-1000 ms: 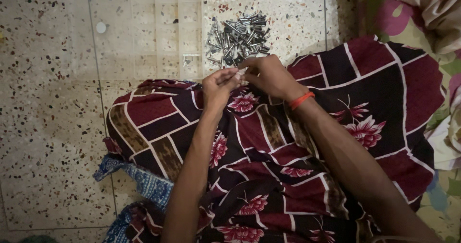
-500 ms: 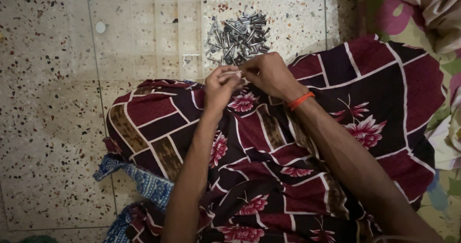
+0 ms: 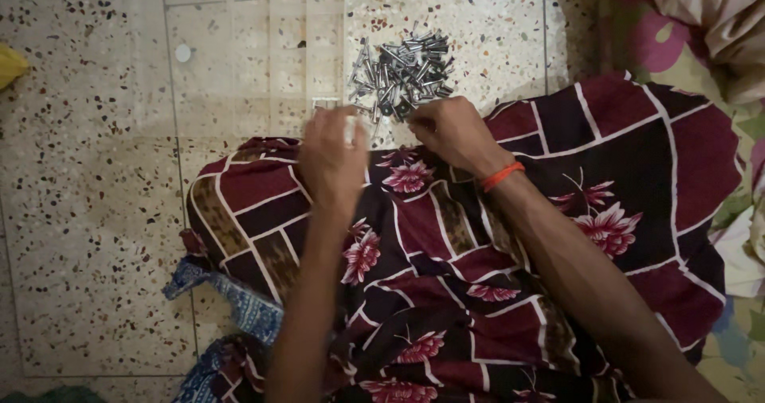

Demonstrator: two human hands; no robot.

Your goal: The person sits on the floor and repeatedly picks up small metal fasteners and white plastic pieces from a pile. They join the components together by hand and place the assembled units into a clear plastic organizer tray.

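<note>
A pile of several small metal parts [image 3: 402, 72] lies on the speckled floor just beyond my knees. My right hand [image 3: 454, 132], with an orange band [image 3: 502, 176] on the wrist, rests at the pile's near edge, its fingertips curled down and hidden. My left hand [image 3: 331, 156] is motion-blurred, back toward the camera, to the left of the pile. Its fingers hover by a small pale piece [image 3: 325, 101] lying on the floor. Whether either hand holds a part is hidden. A maroon flowered cloth [image 3: 446, 268] covers my lap.
Speckled terrazzo tiles [image 3: 96, 212] stretch to the left and ahead. A small white disc [image 3: 182, 52] lies on them, and something yellow [image 3: 8, 64] shows at the left edge. A blue patterned cloth [image 3: 239, 307] sticks out under the lap cloth. Flowered bedding [image 3: 685, 29] lies at the right.
The two hands, which were pinched together on a small metal piece over my lap, have parted. The left swung out leftward and forward; the right reached to the pile's edge.
</note>
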